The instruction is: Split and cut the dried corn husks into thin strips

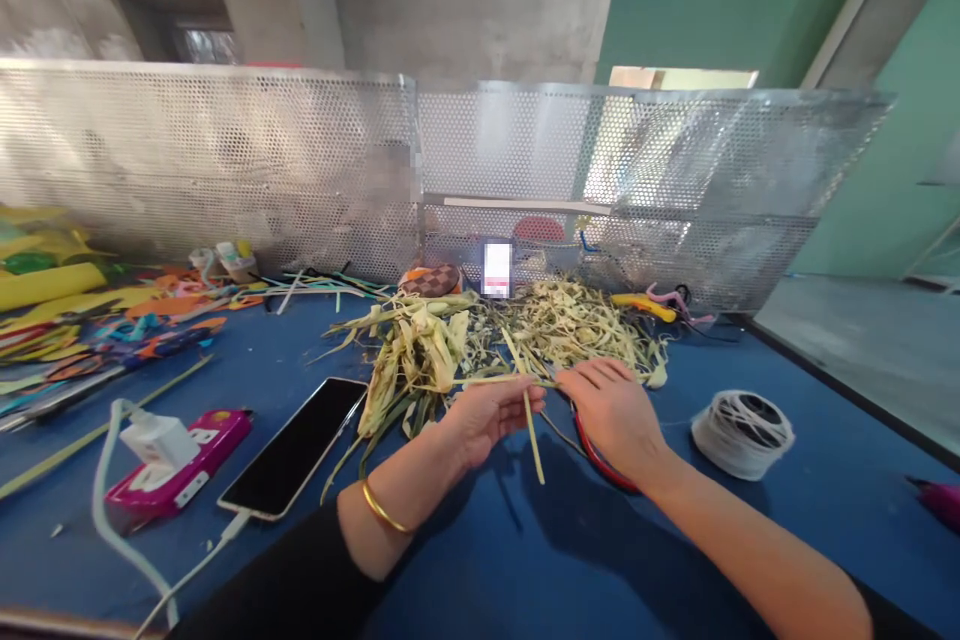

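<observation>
My left hand (495, 412), closed in a pinch, holds two narrow pale husk strips that cross at its fingertips. One strip (535, 445) points down toward me, and the other runs sideways toward my right hand (611, 415). The fingers of my right hand are curled at the end of that sideways strip and seem to grip it; its fingertips are partly hidden. Under the right palm lies a tool with red handles (600, 462), mostly covered. Just beyond my hands are a bundle of long husk leaves (420, 350) and a heap of shredded husk (581, 320).
On the blue table, a phone (296, 450) and a pink power strip (187, 465) with a white charger lie left. A spool of white thread (742, 435) stands right. Coloured strips (112, 330) cover the far left. A perforated metal screen (300, 170) closes the back.
</observation>
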